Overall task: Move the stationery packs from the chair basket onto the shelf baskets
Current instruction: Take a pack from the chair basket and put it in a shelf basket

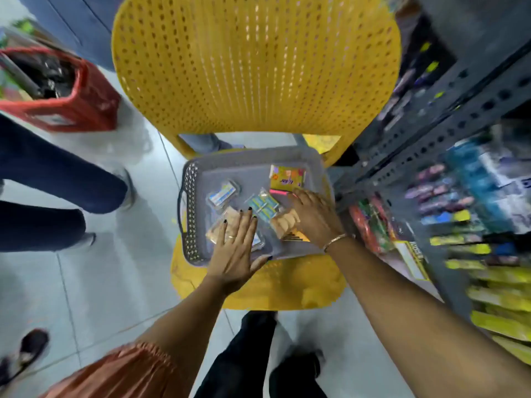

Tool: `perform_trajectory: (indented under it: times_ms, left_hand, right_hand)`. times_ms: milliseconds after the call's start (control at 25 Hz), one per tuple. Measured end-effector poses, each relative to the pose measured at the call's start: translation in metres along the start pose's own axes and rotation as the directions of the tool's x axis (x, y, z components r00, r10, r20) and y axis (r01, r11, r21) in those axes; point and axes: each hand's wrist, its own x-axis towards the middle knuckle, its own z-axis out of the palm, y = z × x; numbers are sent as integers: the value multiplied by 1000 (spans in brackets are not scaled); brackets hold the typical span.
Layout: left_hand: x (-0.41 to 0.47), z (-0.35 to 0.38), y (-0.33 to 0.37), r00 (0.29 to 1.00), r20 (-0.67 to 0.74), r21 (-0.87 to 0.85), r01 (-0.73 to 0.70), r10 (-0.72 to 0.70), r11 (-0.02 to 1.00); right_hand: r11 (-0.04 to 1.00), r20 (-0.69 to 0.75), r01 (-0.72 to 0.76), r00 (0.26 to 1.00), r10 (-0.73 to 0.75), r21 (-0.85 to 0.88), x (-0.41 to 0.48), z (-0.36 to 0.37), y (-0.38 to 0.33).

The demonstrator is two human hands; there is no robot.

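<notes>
A grey basket [198,179] rests on the seat of a yellow chair [253,67]. Inside lie several small stationery packs: a yellow card pack [287,178] at the far right, a clear pack with blue items [222,193], a teal pack [263,205] in the middle, and tan packs [218,229] near the front. My left hand [235,251] lies flat, fingers spread, over the tan pack at the front left. My right hand [313,215] reaches into the basket's right side, fingers curled over a tan pack [284,222]; whether it grips it is unclear.
A grey metal shelf [448,122] stocked with coloured packs stands at the right, blurred. A red bin [66,90] is on the floor at the left. Another person's legs [57,179] stand left of the chair, and a shoe [31,346] shows at bottom left.
</notes>
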Motion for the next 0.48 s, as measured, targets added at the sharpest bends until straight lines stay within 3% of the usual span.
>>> perform_trajectory:
  times_ms: [120,320,480]
  left_hand:
    - [-4,25,-5,999,42,72,6,-9,997]
    - [-7,42,-11,992,92,29,83,-85,996]
    - [-7,43,-10,986,128,5,103,-102,995]
  right_hand:
    - [990,-60,117,991,-121,-74,4,36,1]
    - [956,-83,167,978,-192,-243,12,56,3]
    - [957,-77,144,983,-168,-250,11,49,-4]
